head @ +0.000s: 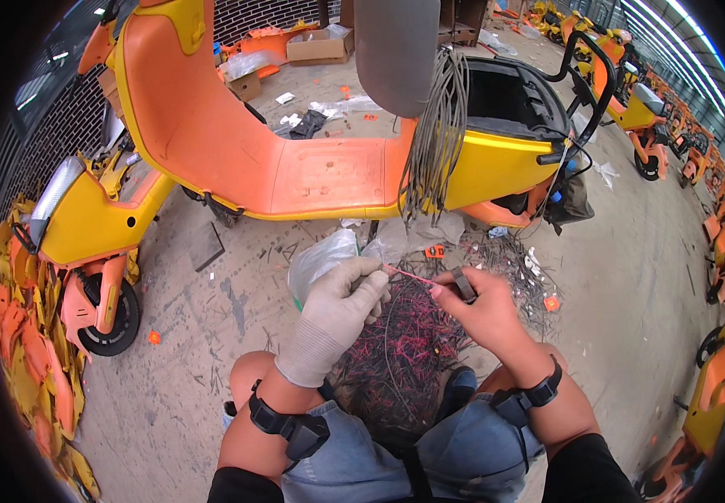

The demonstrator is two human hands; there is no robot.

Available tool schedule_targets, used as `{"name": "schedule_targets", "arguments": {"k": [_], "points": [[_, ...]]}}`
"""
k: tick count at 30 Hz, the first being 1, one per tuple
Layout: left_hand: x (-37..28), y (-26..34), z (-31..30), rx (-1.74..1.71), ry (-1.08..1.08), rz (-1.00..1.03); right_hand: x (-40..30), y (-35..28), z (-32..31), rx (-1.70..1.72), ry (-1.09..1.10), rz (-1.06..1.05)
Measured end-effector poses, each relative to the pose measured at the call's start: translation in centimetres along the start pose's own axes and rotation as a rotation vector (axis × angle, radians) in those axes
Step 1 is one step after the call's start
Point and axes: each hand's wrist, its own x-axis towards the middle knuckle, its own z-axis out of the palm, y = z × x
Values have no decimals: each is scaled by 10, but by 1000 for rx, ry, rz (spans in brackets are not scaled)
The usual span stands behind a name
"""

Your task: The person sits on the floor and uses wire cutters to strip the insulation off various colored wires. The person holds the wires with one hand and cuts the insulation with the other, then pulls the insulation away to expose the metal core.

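Observation:
A thin pink wire is stretched between my two hands. My left hand, in a pale knit glove, pinches its left end between thumb and fingers. Bare, my right hand pinches the other end, with a small dark tool of unclear kind between its fingers. Below them on the floor lies a pile of cut pink and black wire pieces. Ahead, a bundle of grey cables hangs over the side of an orange and yellow scooter.
A pale plastic bag lies beyond my left hand. Scooter body panels are heaped at the far left, near another scooter. A cardboard box stands behind the scooter. More scooters line the right side.

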Motion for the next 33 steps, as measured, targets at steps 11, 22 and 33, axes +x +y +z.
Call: {"name": "schedule_targets", "arguments": {"k": [11,22,33], "points": [[-2,-4,6,-25,-111,74,-8,14,1,335,-637,101],[3,-16,4,313,-194,227,-10,18,7,377,-662,-97],[-6,6,15,506,-315,289,-12,8,3,267,-597,-151]]}}
